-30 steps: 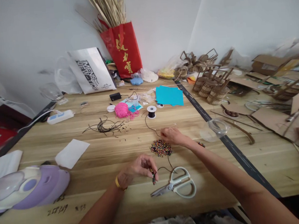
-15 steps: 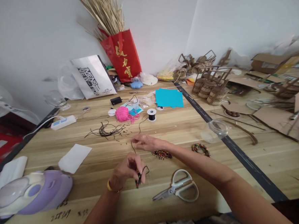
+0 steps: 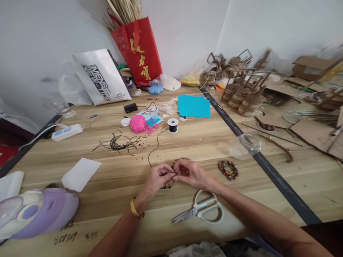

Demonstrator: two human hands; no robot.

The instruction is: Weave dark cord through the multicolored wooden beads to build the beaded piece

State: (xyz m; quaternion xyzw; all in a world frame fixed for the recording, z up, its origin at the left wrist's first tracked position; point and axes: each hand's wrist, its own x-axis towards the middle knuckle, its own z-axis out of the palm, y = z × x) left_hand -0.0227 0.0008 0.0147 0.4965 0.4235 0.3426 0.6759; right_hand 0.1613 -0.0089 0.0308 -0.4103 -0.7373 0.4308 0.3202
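Note:
My left hand (image 3: 157,177) is closed in a pinch on a string of small coloured beads (image 3: 166,184), part of which hangs below the fingers. My right hand (image 3: 193,174) meets it fingertip to fingertip, pinching thin black cord at the beads; the exact grip is too small to make out. Black cord (image 3: 153,149) runs from a spool (image 3: 173,125) down to the left hand. Loose beads (image 3: 181,160) lie behind the right hand, partly hidden. Scissors (image 3: 200,209) rest on the table just below the hands, and a beaded bracelet (image 3: 228,170) lies to the right.
Cut black cords (image 3: 118,142) and pink yarn (image 3: 138,124) lie beyond the hands. A clear jar (image 3: 248,145) stands right, near woven baskets (image 3: 242,97) and cardboard (image 3: 317,135). At left are a purple-and-white device (image 3: 40,214), white paper (image 3: 81,174) and a power strip (image 3: 67,132).
My right hand has come back from the cord toward the spool and moved right, now meeting the left. My left hand has risen slightly with the beads. The view has shifted a little.

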